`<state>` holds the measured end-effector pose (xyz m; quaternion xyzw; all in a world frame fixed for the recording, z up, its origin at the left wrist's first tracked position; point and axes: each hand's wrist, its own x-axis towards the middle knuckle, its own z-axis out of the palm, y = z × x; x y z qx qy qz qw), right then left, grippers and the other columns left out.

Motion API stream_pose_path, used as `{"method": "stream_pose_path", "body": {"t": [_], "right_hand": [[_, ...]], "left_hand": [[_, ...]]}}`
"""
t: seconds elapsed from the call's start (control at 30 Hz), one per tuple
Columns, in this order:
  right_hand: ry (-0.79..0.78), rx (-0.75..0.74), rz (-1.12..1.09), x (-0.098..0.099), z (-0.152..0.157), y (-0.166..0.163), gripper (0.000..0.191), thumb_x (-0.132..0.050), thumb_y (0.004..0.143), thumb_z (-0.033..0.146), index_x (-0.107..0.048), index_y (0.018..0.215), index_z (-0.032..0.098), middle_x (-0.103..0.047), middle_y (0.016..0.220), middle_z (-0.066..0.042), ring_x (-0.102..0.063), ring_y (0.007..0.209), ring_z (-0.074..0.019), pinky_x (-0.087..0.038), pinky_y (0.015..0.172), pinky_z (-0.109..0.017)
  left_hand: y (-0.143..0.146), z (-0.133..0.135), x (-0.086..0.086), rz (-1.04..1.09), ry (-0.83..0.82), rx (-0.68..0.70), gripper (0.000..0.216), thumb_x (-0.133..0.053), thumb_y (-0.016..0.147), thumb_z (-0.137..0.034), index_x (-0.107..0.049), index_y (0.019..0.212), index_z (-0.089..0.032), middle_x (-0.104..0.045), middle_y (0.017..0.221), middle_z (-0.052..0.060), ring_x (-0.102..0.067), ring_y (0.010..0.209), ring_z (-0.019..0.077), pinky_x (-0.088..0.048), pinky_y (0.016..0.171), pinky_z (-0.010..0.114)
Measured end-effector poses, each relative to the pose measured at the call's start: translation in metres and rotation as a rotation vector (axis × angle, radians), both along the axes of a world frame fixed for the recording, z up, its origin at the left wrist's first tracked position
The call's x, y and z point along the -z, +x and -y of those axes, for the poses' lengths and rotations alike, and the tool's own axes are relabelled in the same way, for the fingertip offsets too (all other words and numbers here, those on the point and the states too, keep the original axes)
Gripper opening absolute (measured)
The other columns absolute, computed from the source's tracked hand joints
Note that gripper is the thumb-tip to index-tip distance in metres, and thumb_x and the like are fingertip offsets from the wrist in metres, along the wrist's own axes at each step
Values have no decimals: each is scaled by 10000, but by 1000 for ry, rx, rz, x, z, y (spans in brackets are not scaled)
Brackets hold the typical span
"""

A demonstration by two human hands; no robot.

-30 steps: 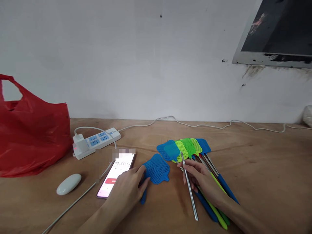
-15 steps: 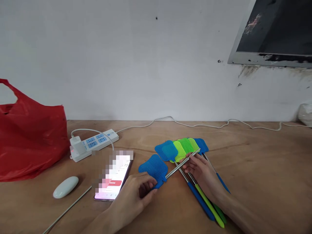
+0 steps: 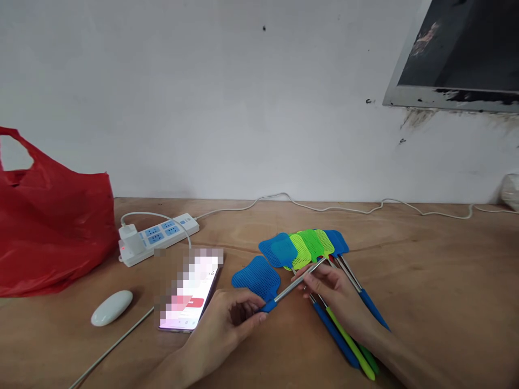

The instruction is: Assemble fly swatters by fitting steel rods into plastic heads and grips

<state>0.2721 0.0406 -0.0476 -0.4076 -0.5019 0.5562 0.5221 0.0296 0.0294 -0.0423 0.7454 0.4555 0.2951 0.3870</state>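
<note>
Between the fingers of my left hand is the blue plastic neck below a blue mesh fly swatter head. My right hand pinches a thin silver metal rod, which slants up to the right. The rod's lower end meets the blue neck; how deep it sits there I cannot tell. Beyond my right hand, several blue and green fly swatters lie fanned out with heads overlapping. Their blue handle and yellow-green handle point toward me, partly behind my right hand.
A lit phone lies left of my left hand, partly pixelated. Farther left are a white mouse-shaped object, a white power strip with a plugged-in charger, and a red plastic bag. A white cable runs along the wall.
The rod's lower end, earlier beside the blue neck, now lines up with it. My right hand has shifted slightly down the rod and its upper end is lower.
</note>
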Motion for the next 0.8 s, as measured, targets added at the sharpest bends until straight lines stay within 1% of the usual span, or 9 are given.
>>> {"method": "stream_pose_path", "body": {"t": [0.07, 0.17, 0.33, 0.43, 0.53, 0.6, 0.67, 0.73, 0.8], "right_hand": [[1, -61, 43, 1, 3, -4, 318, -782, 793, 485, -758, 875, 178, -715, 791, -40, -634, 681, -145, -528, 640, -261], [-4, -87, 43, 2, 6, -7, 317, -792, 777, 486, -765, 860, 181, -712, 747, -34, -641, 664, -142, -530, 609, -249], [0, -117, 46, 1, 9, -7, 312, -803, 765, 472, -764, 839, 171, -719, 720, -46, -664, 658, -153, -538, 572, -243], [3, -139, 43, 1, 10, -9, 321, -782, 788, 478, -749, 866, 168, -720, 742, -50, -671, 670, -157, -549, 575, -248], [13, -128, 36, 0, 11, -11, 334, -737, 832, 496, -727, 894, 169, -695, 720, -32, -645, 641, -140, -544, 574, -242], [21, -103, 9, -1, 10, -12, 341, -705, 857, 514, -697, 873, 173, -684, 740, -27, -634, 641, -134, -534, 571, -236], [6, -62, -26, -2, 9, -11, 363, -666, 875, 547, -646, 857, 185, -684, 764, -23, -611, 597, -124, -500, 517, -223], [-26, -5, -25, -3, 8, -8, 388, -629, 883, 587, -602, 862, 200, -668, 718, -1, -540, 483, -100, -406, 419, -203], [-46, 52, 27, -4, 7, -4, 407, -602, 888, 613, -594, 876, 206, -606, 595, 38, -443, 406, -86, -308, 383, -202]], "left_hand": [[1, 1, -3, 24, -7, 8, 164, -673, 836, -346, -729, 802, -196, -666, 703, -2, -582, 658, 157, -425, 611, 248], [2, 2, -5, 63, -10, 11, 145, -697, 817, -328, -741, 779, -195, -673, 697, 0, -581, 655, 156, -424, 614, 248], [3, 1, 5, 131, -18, 45, 152, -702, 823, -328, -749, 784, -189, -663, 689, 5, -564, 646, 151, -428, 609, 247], [3, 1, 11, 141, -12, 45, 158, -723, 820, -346, -747, 795, -192, -667, 702, 6, -580, 655, 156, -437, 601, 243], [4, 1, 8, 126, 31, 44, 206, -668, 886, -385, -729, 817, -200, -683, 729, 6, -619, 685, 165, -472, 625, 244], [3, 2, 4, 82, 122, 54, 259, -519, 991, -380, -721, 945, -224, -725, 874, 18, -664, 816, 182, -513, 742, 268], [1, 1, 1, -5, 231, 61, 309, -391, 1049, -346, -672, 1141, -256, -718, 1107, 31, -657, 1033, 201, -504, 920, 314], [-1, 1, 2, -134, 310, 76, 330, -382, 1051, -340, -590, 1296, -267, -649, 1303, 49, -590, 1209, 232, -457, 1046, 379], [-2, 0, 4, -286, 356, 103, 366, -423, 1035, -357, -543, 1366, -258, -592, 1398, 68, -529, 1299, 278, -415, 1105, 457]]}}
